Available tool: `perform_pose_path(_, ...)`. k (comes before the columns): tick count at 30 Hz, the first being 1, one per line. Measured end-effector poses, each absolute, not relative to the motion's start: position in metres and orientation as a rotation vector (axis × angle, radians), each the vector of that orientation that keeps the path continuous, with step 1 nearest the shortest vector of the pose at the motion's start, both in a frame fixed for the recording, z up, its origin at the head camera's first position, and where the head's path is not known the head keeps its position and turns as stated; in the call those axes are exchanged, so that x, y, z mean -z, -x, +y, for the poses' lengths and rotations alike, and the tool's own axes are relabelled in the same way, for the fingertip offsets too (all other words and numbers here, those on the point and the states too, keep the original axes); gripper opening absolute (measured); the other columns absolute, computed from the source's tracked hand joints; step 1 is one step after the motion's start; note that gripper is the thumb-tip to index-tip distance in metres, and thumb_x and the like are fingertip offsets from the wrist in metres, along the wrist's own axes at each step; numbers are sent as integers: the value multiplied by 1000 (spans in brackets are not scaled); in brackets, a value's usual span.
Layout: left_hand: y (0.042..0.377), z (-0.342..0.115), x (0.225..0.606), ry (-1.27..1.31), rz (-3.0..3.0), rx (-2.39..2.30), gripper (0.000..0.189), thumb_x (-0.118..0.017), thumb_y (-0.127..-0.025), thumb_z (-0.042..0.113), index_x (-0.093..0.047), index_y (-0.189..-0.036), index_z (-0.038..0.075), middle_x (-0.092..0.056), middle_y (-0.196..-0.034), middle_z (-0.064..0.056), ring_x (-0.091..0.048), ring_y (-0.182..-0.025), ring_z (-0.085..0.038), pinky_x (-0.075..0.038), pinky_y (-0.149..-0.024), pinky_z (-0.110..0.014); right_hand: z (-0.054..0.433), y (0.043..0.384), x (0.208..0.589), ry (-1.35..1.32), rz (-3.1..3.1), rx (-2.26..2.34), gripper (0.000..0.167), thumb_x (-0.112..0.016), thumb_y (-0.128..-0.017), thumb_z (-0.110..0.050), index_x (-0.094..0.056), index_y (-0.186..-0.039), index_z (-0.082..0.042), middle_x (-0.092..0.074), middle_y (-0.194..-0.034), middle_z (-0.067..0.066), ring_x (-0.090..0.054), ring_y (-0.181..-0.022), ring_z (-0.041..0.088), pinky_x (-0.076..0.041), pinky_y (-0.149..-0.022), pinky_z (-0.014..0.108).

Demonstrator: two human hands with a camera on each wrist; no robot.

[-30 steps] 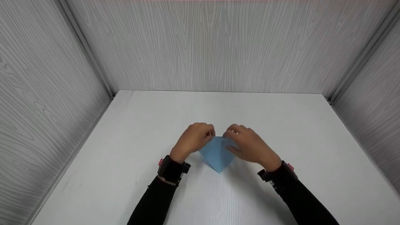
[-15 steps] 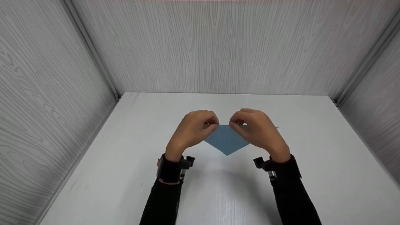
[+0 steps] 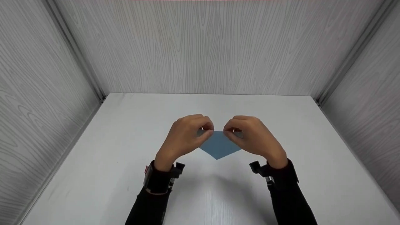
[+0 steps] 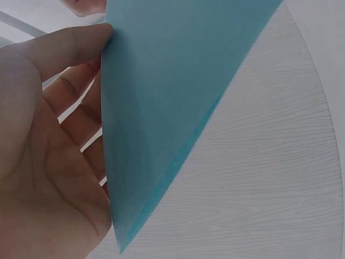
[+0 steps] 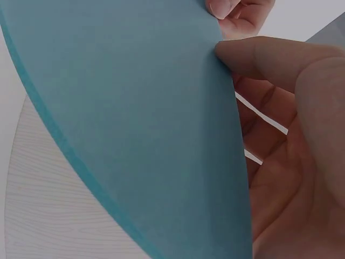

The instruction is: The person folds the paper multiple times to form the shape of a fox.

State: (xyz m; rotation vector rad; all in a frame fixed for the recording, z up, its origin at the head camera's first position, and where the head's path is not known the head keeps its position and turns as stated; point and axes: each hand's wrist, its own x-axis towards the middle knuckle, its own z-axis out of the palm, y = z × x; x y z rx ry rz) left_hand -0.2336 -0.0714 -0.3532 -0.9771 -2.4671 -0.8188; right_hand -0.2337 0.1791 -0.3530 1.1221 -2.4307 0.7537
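White tabletop; grey wood-grain back wall, matching side walls, corner strips

No lettering, brand, number or sign legible in any view. On the outer side of the left wristband, below and left of the blue paper, a red tag, too small to read. At the inner edge of the right wristband, below and right of the blue paper, a pale patch, likewise too small to make out.

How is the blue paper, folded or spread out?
Folded. The blue paper looks triangular, and both wrist views show a brighter second layer peeking out along one edge.
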Motion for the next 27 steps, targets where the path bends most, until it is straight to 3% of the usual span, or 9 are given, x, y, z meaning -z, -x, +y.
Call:
perform_pose_path(10, 233, -59, 354, 983, -2390, 799, 8, -69, -96, 13, -72, -91, 18, -67, -82, 6, -62, -76, -11, -49, -68, -25, 172, 237, 353, -1136, -2368, -786, 7, -73, -95, -7, -75, -97, -14, -72, -91, -5, -64, -81, 6, -56, -75, 28)
perform_pose_path(14, 235, -54, 356, 950, -2357, 772, 10, -68, -95, 12, -72, -90, 20, -65, -80, 7, -58, -72, -7, -48, -65, -24, 170, 239, 353, -1113, -2340, -761, 7, -72, -95, -7, -76, -95, -12, -71, -89, -4, -64, -82, 8, -55, -74, 28)
perform_pose_path(27, 233, -43, 354, 947, -2323, 683, 13, -69, -91, 10, -68, -83, 20, -63, -75, 6, -54, -67, -6, -44, -61, -24, 170, 238, 356, -996, -2247, -652, 15, -73, -79, -2, -68, -76, -16, -64, -76, -3, -60, -70, 12, -49, -62, 27)
